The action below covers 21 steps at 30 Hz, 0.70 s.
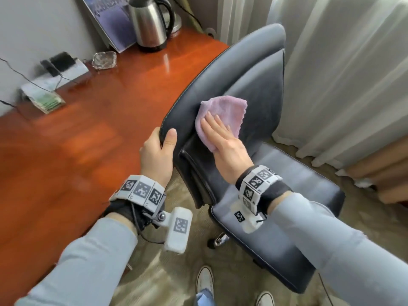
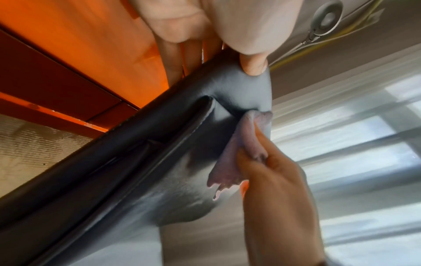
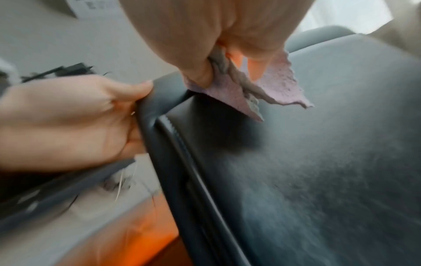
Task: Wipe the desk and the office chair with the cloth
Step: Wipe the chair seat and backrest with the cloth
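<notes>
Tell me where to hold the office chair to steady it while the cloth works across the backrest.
Grip the office chair at the backrest's padded side edge nearest the desk, coming from the desk side, as the left hand does: thumb in front, fingers behind. That rolled edge is probably narrow enough to wrap. The right hand presses the cloth flat on the front face.

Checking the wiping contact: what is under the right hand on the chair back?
The pink cloth lies under the right hand, spread flat on the chair backrest. The leather directly beneath the cloth is covered and cannot be seen.
</notes>
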Tool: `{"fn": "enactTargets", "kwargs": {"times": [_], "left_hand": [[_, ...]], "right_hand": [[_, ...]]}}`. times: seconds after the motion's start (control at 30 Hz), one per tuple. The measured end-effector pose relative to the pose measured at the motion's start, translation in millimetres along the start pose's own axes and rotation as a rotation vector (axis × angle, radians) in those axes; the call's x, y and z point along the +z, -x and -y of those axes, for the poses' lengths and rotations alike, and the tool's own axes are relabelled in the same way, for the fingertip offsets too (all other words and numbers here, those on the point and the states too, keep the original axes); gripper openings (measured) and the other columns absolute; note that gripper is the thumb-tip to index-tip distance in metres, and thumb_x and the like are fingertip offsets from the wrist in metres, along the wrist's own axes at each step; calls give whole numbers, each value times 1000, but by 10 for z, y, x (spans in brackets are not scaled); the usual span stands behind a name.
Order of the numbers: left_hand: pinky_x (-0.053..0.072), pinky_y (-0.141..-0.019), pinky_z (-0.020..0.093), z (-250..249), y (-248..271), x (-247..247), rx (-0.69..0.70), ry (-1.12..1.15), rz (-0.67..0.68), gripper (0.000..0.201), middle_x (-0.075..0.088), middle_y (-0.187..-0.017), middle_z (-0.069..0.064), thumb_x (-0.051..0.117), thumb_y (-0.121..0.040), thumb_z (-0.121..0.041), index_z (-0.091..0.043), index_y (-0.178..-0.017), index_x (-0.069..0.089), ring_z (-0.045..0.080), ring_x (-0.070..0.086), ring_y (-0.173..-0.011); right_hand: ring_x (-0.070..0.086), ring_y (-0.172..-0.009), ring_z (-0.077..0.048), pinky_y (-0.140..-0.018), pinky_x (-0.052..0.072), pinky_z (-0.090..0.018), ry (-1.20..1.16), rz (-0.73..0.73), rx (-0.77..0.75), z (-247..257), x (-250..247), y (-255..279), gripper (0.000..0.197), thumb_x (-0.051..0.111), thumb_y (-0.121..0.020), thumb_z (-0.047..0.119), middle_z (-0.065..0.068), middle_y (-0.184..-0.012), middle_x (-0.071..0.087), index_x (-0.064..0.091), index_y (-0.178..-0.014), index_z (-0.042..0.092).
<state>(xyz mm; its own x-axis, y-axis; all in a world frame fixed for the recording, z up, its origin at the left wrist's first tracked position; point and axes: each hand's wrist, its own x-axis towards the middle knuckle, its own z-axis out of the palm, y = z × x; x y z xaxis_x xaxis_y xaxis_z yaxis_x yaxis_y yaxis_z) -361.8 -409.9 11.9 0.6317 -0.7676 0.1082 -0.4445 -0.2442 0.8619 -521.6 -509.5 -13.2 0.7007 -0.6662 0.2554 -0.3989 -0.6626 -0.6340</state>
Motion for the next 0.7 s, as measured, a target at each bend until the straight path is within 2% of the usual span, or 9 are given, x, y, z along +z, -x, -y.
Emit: {"fn": "enactTargets", "kwargs": {"times": [0.1, 0.23, 0.3, 0.4, 0.47, 0.5, 0.57, 0.63, 0.7], "left_hand": [[41, -73, 31, -11, 234, -112, 9, 15, 41, 22, 66, -83, -10, 52, -102, -39, -21, -91, 59, 8, 57, -76], [43, -71, 20, -50, 676, -263, 5, 70, 61, 19, 66, -84, -10, 55, -99, -36, -18, -93, 59, 2, 59, -79], [41, -68, 12, -87, 960, -344, -3, 88, 90, 11, 66, -83, -10, 60, -98, -28, -18, -94, 59, 0, 60, -77], [44, -69, 11, -102, 1425, -441, -21, 134, 165, 16, 69, -88, -8, 69, -92, -27, -17, -100, 59, 1, 64, -79], [53, -74, 19, -86, 1720, -503, 2, 158, 238, 26, 71, -90, -8, 75, -84, -32, -20, -101, 59, 3, 68, -82], [56, -77, 24, -83, 1862, -539, 20, 165, 292, 29, 71, -93, -9, 75, -80, -34, -22, -101, 59, 4, 69, -85], [58, -84, 31, -81, 2116, -623, 67, 166, 404, 34, 71, -100, -9, 71, -76, -36, -23, -105, 59, 5, 70, -92], [58, -86, 35, -89, 2271, -709, 127, 138, 478, 38, 70, -104, -9, 68, -74, -33, -24, -110, 61, 6, 70, -96], [58, -86, 38, -129, 2309, -759, 214, 62, 473, 37, 70, -106, -10, 69, -76, -22, -27, -112, 62, 5, 68, -97]], "right_hand": [[19, -149, -23, -123, 16, -37, -115, -84, 175, 164, -90, -18, 65, 42, -89, -15, -7, -158, 29, 37, -149, 9], [28, -141, -7, -116, 14, -9, -230, -66, 166, 562, -175, 340, 55, 49, -91, -13, 0, -150, 40, 45, -144, 5], [32, -142, -8, -118, 19, -14, -232, -39, 152, 688, -158, 598, 54, 51, -92, -9, 0, -150, 43, 48, -143, 9], [47, -135, -14, -115, 34, -29, -259, -91, 196, 869, -126, 959, 47, 52, -92, -4, -4, -138, 59, 58, -136, 12], [60, -117, -20, -103, 44, -26, -299, -132, 231, 1016, -173, 1172, 39, 52, -90, -5, -8, -117, 69, 64, -125, 10], [61, -114, -17, -102, 43, -23, -330, -148, 220, 1104, -205, 1288, 38, 53, -92, -5, -5, -115, 69, 65, -124, 11], [51, -131, -10, -113, 36, -26, -354, -146, 138, 1269, -266, 1562, 42, 55, -94, 0, -1, -135, 61, 59, -135, 11], [37, -142, -16, -119, 28, -30, -272, -101, -3, 1409, -283, 1870, 47, 52, -95, 4, -6, -150, 46, 51, -141, 8], [30, -146, -20, -121, 25, -36, -216, -76, -16, 1503, -298, 2157, 50, 51, -94, 6, -6, -155, 38, 48, -144, 8]]}}
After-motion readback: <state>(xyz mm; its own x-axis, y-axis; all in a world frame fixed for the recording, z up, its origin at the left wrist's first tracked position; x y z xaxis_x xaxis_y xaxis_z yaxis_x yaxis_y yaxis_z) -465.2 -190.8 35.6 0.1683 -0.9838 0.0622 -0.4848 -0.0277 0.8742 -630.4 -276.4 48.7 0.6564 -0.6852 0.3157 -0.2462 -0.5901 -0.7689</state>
